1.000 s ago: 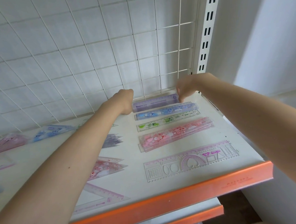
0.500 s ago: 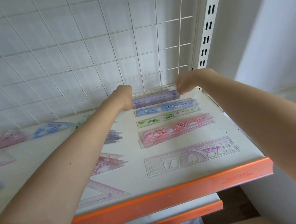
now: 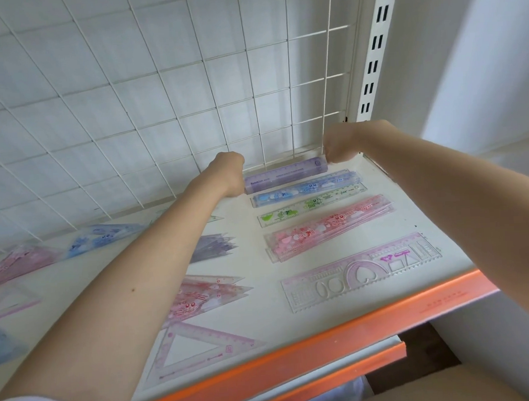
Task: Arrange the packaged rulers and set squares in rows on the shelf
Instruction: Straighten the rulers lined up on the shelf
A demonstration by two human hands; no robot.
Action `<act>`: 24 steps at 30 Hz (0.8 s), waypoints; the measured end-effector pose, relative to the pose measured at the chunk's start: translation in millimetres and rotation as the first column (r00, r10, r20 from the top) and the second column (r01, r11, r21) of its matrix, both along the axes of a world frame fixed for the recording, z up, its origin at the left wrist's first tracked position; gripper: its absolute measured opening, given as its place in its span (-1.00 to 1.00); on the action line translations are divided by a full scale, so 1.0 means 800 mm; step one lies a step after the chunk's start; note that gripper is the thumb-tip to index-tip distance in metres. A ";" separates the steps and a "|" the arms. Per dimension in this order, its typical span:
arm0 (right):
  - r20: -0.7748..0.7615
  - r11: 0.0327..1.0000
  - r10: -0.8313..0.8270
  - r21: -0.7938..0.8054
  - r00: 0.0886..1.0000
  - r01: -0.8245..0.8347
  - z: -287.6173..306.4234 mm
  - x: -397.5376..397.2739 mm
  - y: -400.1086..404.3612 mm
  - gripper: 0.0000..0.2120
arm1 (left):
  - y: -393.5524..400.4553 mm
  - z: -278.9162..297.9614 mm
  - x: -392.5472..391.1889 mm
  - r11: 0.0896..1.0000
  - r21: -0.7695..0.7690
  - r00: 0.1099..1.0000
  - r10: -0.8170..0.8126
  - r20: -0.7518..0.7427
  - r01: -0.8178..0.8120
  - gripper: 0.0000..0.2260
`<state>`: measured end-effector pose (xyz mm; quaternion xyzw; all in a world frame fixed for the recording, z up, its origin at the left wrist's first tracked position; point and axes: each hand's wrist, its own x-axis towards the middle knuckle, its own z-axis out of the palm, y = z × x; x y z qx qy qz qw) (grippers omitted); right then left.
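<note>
Nothing on the shelf (image 3: pixel 351 316) has shifted much since a second ago; both my hands have stayed at the ends of the purple pack (image 3: pixel 285 175), which has tipped up a little more onto its long edge against the wire grid (image 3: pixel 158 98). Left hand (image 3: pixel 228 175) is at its left end, right hand (image 3: pixel 338 147) at its right end, fingers of both curled. From here I see only knuckles and wrists, so I can't tell for sure whether the fingertips pinch the pack or just press its ends; I take them to be holding it.

I hold it by the ends because that lets me square it to the back of the shelf and keep it parallel to the row in front. That row runs toward me: blue pack (image 3: pixel 306 189) just beside the purple one, then the green ruler (image 3: pixel 313 207), the pink pack (image 3: pixel 330 227), and the stencil ruler (image 3: pixel 360 270) near the orange lip (image 3: pixel 298 362). Set squares lie in their own column to the left: a purple stack (image 3: pixel 216 245) partly under my left forearm, a pink stack (image 3: pixel 207 296), a large pink triangle (image 3: pixel 198 347), and blue (image 3: pixel 104 238) and pink (image 3: pixel 19 261) ones further left.

As for writing, "CUTE" shows on the green and pink rulers. The purple pack has small print at its left end, and the orange lip has a line of characters; both are too small to read.
</note>
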<state>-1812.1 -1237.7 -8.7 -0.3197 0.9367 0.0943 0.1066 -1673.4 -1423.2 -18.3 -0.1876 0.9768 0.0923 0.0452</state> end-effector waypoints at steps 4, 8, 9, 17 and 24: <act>-0.005 0.999 -0.035 0.016 0.999 0.035 0.000 0.006 -0.008 -0.71 | -0.004 0.004 0.001 0.998 0.018 0.998 -0.058 0.016 0.057 -0.57; 0.022 0.996 -0.086 -0.006 0.996 0.086 0.015 0.014 0.000 -0.85 | -0.009 0.019 0.000 0.993 -0.020 0.992 -0.114 0.055 0.115 -0.51; 0.040 0.997 -0.072 0.011 0.997 0.072 0.019 0.012 0.000 -0.76 | -0.009 0.024 -0.002 0.992 -0.026 0.989 -0.121 0.082 0.124 -0.50; 0.156 0.997 0.005 0.075 0.988 -0.017 0.036 0.020 -0.015 -0.47 | 0.001 0.032 -0.021 0.992 0.039 0.958 -0.124 0.259 0.118 -0.50; 0.136 0.984 0.072 0.153 0.988 -0.092 0.026 0.011 -0.025 -0.62 | 0.001 0.010 -0.034 0.988 0.026 0.952 -0.155 0.265 0.154 -0.57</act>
